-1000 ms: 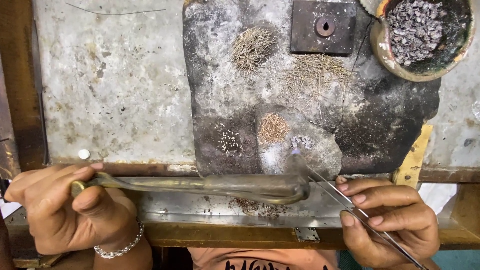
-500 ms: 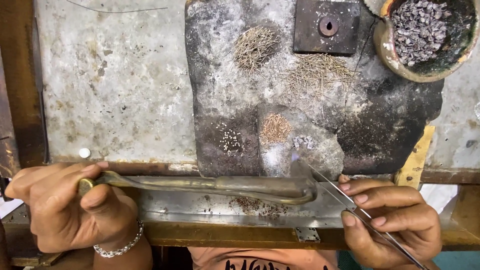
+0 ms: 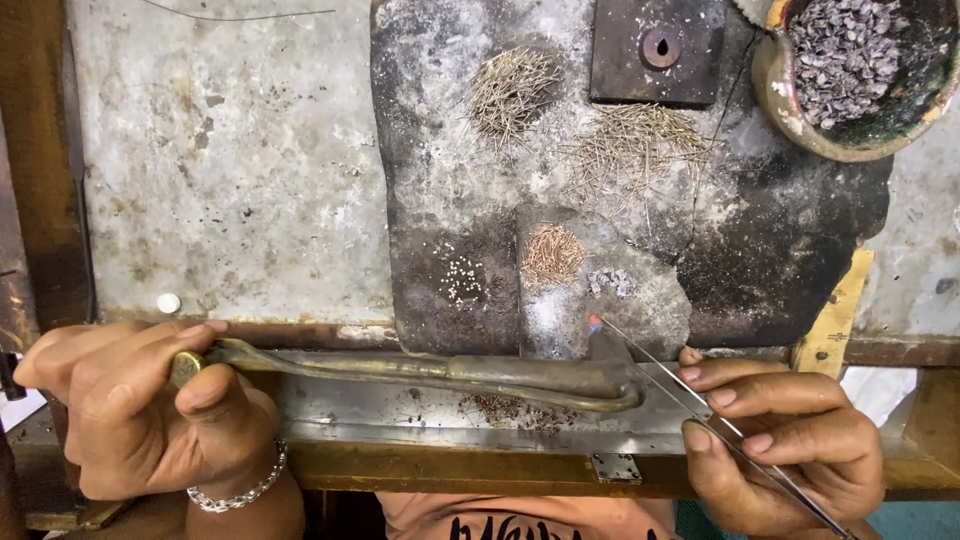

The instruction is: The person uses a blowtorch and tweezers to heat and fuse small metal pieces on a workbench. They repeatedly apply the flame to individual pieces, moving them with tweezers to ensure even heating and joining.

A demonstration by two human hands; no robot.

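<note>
Your left hand point(image 3: 150, 405) is closed around the butt end of a long, curved brass blowpipe torch point(image 3: 420, 370), thumb laid over the top, and the pipe runs along the near edge of the dark, scorched soldering slab point(image 3: 440, 180) until its hooked tip sits just below the slab's pale, burnt patch. Your right hand point(image 3: 775, 440) pinches a pair of thin steel tweezers point(image 3: 700, 410) between thumb and fingers, and their point reaches a tiny glowing piece point(image 3: 594, 322) at the slab's near edge, right beside the pipe's tip. On the slab, just beyond that piece, lie a small heap of short coppery wire bits point(image 3: 552, 252), a cluster of small grey bits point(image 3: 610, 282) and a scatter of tiny white beads point(image 3: 462, 282). Farther up the slab lie two loose heaps of fine pale wire lengths point(image 3: 515, 88), and a dark square metal block with a hole point(image 3: 655, 48) sits at its far edge. To the slab's far right corner stands a round clay bowl of dark grey chips point(image 3: 850, 70). Left of the slab stretches the stained grey bench top point(image 3: 230, 160), with a small white round bead point(image 3: 168, 303) near its front edge.
</note>
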